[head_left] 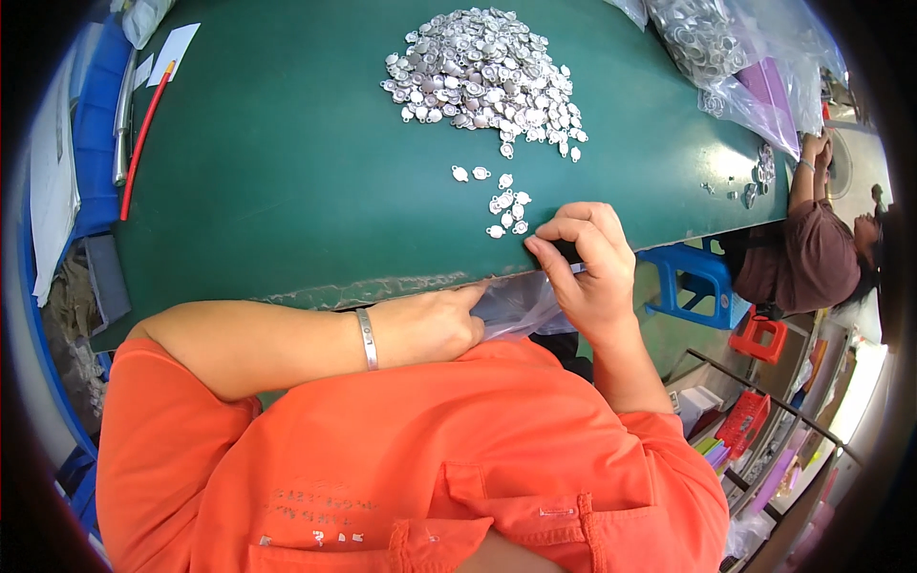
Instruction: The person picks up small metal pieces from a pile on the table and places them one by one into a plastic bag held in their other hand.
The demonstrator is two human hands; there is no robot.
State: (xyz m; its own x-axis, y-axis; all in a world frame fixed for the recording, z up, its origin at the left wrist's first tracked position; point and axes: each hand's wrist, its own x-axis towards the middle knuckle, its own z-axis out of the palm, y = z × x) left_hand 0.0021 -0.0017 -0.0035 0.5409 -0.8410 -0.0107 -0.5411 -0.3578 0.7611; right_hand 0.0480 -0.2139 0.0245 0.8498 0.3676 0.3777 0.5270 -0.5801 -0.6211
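**Right hand in a close pinch, left hand's grip hidden at the bag!**

Both grips are tricky to call: the right hand's [585, 272] thumb and forefinger are drawn close, and I can't tell whether a piece sits between them; the left hand [435, 327] has its fingers partly out of sight, so no verdict there.

Left to right now! Out at ten o'clock, a blue bin [93, 143], a metal rod [125, 119] and a red stick [143, 148] with a yellow tip, its upper end over white paper [175, 48]. At six, the left arm crosses beneath the green table [287, 181], silver bracelet [367, 339] on the wrist, hand beside a clear bag [521, 301] below the edge.

Up at twelve, the big heap [482, 72] of small silvery pieces! Towards one, nearer the middle, a few loose pieces [506, 208] lie spread, the right fingertips just off their four o'clock side.

Between one and two, a plastic sack [702, 48] bulges with metal parts. At three, a blue stool [702, 282] and a person in brown [807, 248]; at four, a red basket [745, 423].
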